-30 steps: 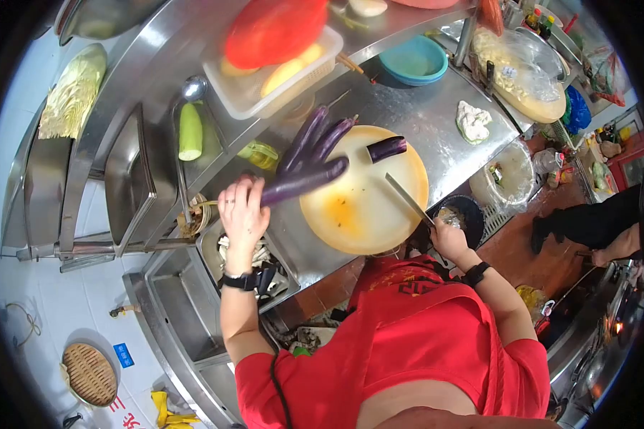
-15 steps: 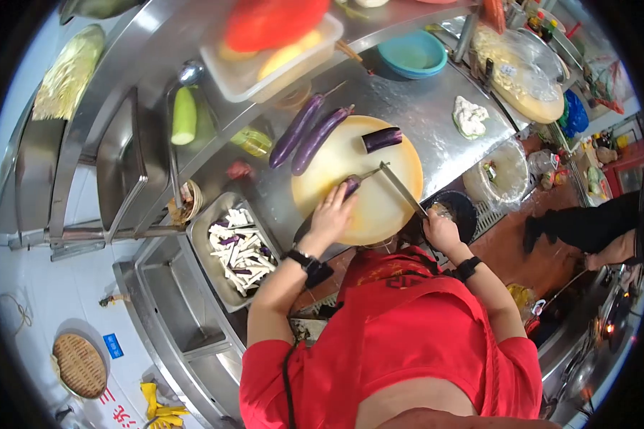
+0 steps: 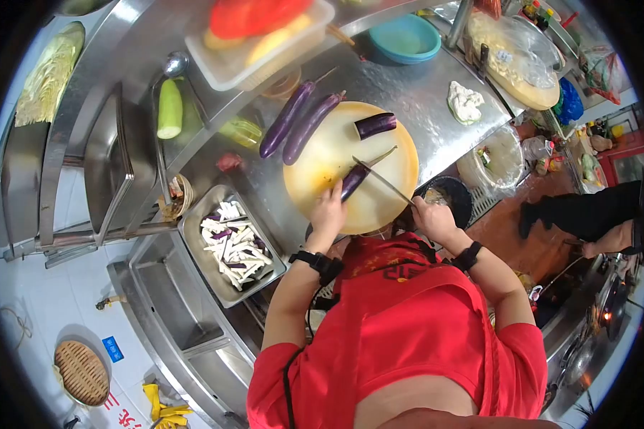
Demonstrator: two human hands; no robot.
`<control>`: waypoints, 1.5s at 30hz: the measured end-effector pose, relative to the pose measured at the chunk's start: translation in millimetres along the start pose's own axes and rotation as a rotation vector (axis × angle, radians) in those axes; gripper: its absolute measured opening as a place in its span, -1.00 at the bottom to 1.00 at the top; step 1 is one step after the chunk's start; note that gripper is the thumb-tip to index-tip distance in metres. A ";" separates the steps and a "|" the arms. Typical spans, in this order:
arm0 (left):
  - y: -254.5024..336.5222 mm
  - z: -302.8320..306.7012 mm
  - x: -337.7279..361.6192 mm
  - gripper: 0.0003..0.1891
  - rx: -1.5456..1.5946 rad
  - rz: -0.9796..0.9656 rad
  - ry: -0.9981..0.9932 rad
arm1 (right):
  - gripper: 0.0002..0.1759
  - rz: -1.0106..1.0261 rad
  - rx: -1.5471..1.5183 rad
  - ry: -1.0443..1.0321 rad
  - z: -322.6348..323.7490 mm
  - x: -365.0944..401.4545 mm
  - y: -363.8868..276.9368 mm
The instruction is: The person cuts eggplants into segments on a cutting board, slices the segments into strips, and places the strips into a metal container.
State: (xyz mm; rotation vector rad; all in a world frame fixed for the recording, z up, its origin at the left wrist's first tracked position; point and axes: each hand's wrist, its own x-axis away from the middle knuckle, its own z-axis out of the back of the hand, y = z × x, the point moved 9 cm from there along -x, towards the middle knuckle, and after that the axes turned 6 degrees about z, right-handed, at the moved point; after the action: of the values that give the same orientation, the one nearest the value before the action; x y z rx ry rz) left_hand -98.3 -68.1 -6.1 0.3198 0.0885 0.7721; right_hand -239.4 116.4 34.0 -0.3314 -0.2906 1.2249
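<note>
On a round cutting board (image 3: 309,191), my left hand (image 3: 328,213) grips the lower end of a dark purple eggplant (image 3: 352,183). My right hand (image 3: 433,219) is closed around a knife (image 3: 385,181), whose blade lies across the eggplant near its stem end. A cut eggplant piece (image 3: 376,126) with a pale cut face rests higher on the board. Two whole eggplants lie at the board's left edge, the outer eggplant (image 3: 288,118) and the inner eggplant (image 3: 313,129). White-and-purple strips (image 3: 230,242) fill part of a steel tray (image 3: 184,227) to the left.
A blue bowl (image 3: 406,39) and a white crumpled cloth-like lump (image 3: 465,102) sit on the steel counter. Overhead, a shelf holds a plastic tub (image 3: 230,70) and a green gourd (image 3: 169,109). Bins stand right of the board. Another person's dark-clad leg (image 3: 587,211) shows at right.
The knife blade has come down across the eggplant near the stem. My left hand sits lower on the eggplant, leaving more of it exposed. The whole view has shifted slightly.
</note>
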 end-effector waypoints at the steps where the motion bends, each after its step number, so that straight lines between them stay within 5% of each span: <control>1: 2.6 1.6 -0.1 -0.35 0.010 -0.009 0.024 | -0.84 -0.010 0.045 -0.008 -1.0 -0.9 0.3; 13: 7.6 -2.5 0.4 -0.34 -0.085 -0.091 0.042 | -0.79 -0.052 0.093 -0.148 -47.3 -54.6 -4.2; 16: -32.4 10.2 -18.0 -0.34 0.048 0.267 -0.049 | -0.79 -0.058 0.080 -0.143 -55.0 -51.3 0.6; 21: -41.6 36.9 -52.0 -0.31 0.047 0.147 0.098 | -0.80 -0.008 -0.105 0.029 -16.8 -30.1 -2.2; 23: 9.7 67.3 -47.4 -0.33 -0.048 -0.203 0.350 | -0.81 -0.078 -0.227 0.171 13.9 -12.9 5.0; 27: 61.2 12.6 -58.5 -0.46 0.161 -0.278 -0.052 | -0.84 -0.220 -0.411 0.403 39.4 24.2 45.9; 34: 75.5 -54.7 -45.6 -0.73 0.238 -0.231 -0.353 | -0.83 -0.641 -0.633 0.715 59.3 124.7 115.6; 36: 88.1 -92.3 -1.9 -0.78 0.748 0.120 -0.983 | -0.84 -0.644 -0.578 0.847 81.1 147.5 115.9; 40: 227.2 -85.6 -12.8 -0.77 1.114 -0.244 -1.213 | -0.85 -0.731 -0.732 0.989 80.5 177.7 133.2; 41: 256.7 -67.4 -30.1 -0.62 1.229 -0.347 -0.987 | -0.86 -0.748 -0.770 1.003 77.3 181.4 137.6; 42: 275.7 -53.2 -41.7 -0.48 1.213 -0.364 -0.975 | -0.87 -0.734 -0.717 1.005 84.3 179.5 135.5; 45: 260.0 -24.1 -106.8 -0.39 0.576 -0.589 -0.229 | -0.86 -0.710 -0.700 0.995 87.9 178.6 136.9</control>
State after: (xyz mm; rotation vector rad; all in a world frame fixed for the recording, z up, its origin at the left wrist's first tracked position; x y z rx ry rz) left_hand -353.9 37.9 49.1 0.8805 0.1797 0.1054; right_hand -336.3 335.3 66.8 -1.2639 0.0583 0.1302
